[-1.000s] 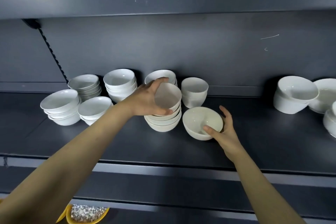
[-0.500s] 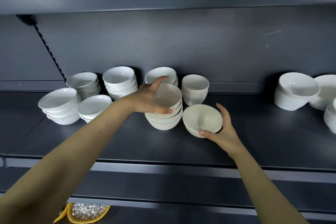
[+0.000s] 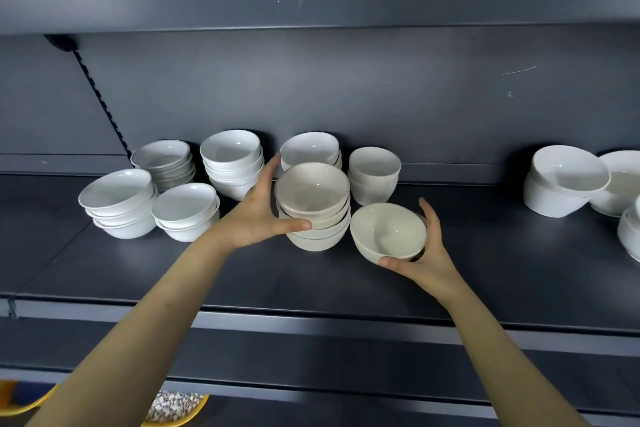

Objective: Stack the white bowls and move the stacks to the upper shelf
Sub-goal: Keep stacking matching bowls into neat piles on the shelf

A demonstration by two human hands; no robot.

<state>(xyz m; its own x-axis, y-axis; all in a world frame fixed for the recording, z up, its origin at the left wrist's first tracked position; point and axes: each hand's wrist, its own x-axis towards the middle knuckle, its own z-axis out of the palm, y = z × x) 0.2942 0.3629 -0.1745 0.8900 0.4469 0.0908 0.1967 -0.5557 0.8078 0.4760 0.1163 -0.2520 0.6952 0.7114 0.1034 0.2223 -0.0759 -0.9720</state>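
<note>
A stack of several white bowls [image 3: 313, 215] stands mid-shelf on the dark shelf [image 3: 242, 274]. My left hand [image 3: 258, 215] grips the stack's left side, thumb at the front and fingers reaching behind the top bowl. Just right of the stack a single white bowl [image 3: 388, 230] is tilted towards me. My right hand [image 3: 424, 253] holds it, thumb under its near rim and fingers round its right side. The upper shelf [image 3: 311, 3] runs across the top of the view.
More white bowl stacks stand at the left [image 3: 117, 204], [image 3: 187, 211], [image 3: 162, 161], [image 3: 232, 159] and behind [image 3: 311, 149], [image 3: 374, 173]. Further bowls [image 3: 564, 180] sit at the right edge. A yellow dish [image 3: 173, 407] with speckled contents lies below the shelf.
My view has shifted slightly. The right hand has tipped and slightly raised the single bowl beside the stack. The left hand keeps its hold on the stack.
</note>
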